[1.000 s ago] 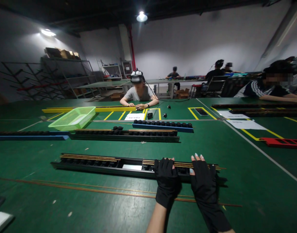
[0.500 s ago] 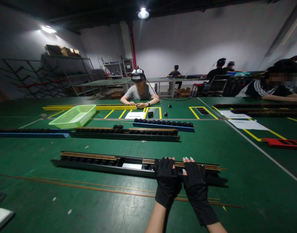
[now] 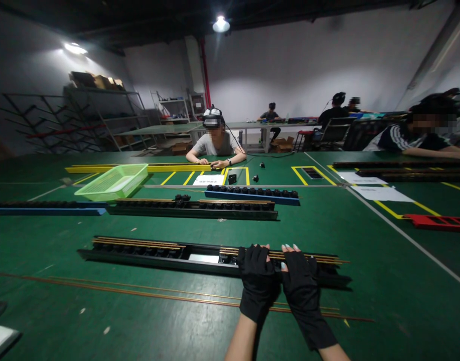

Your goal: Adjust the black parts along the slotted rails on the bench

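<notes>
A long black channel [image 3: 158,264] lies across the green table in front of me, with black pieces and thin brass-coloured rods [image 3: 137,242] along its left part. More rods run along its right part, under my hands. Both hands wear black fingerless gloves. My left hand [image 3: 257,268] is closed over these rods, most of its fingertips hidden behind the channel. Close beside it, my right hand [image 3: 300,273] grips the same rods, thumb on the near side and fingertips on the far side. A pale strip [image 3: 203,258] shows inside the channel between the two rod groups.
Loose thin rods [image 3: 139,290] lie nearer me, passing under my wrists. Beyond are another filled black channel [image 3: 192,209], a blue channel [image 3: 252,194], a green basket [image 3: 115,183] and a phone [image 3: 312,173]. A co-worker [image 3: 214,143] sits opposite at a yellow channel [image 3: 139,168].
The view has shifted very slightly. Both hands stay on the rods in the same place, and the channel has not visibly moved.
</notes>
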A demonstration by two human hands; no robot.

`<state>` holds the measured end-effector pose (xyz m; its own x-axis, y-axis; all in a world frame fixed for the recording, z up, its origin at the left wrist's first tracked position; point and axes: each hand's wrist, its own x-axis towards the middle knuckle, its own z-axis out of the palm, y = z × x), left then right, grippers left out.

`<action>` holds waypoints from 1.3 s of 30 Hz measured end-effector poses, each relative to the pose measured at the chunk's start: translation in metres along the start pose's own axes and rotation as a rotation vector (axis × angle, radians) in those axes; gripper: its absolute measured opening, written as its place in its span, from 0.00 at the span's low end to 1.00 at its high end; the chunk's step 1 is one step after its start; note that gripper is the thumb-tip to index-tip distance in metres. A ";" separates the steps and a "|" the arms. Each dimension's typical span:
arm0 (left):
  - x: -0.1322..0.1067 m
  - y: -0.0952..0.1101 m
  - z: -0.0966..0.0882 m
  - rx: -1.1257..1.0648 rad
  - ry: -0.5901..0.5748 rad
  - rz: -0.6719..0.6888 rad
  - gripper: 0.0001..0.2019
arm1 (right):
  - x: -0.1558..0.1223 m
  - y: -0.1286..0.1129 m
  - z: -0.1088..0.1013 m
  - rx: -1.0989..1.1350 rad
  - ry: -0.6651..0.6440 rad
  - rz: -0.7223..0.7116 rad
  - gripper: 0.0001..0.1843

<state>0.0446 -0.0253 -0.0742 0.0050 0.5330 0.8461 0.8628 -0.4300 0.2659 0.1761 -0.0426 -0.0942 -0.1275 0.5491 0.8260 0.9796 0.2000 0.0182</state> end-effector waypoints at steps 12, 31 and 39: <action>0.003 0.002 -0.004 -0.012 -0.008 0.004 0.16 | 0.000 0.000 0.001 0.016 0.009 0.004 0.23; 0.000 0.002 -0.004 -0.015 -0.034 -0.014 0.17 | 0.006 -0.007 -0.005 -0.014 -0.051 0.023 0.31; 0.002 0.000 -0.012 -0.067 -0.066 -0.033 0.17 | 0.007 -0.032 -0.006 0.028 -0.112 -0.015 0.34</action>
<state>0.0381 -0.0328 -0.0666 0.0122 0.5939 0.8045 0.8272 -0.4580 0.3255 0.1449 -0.0497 -0.0860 -0.1599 0.6332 0.7573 0.9729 0.2307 0.0125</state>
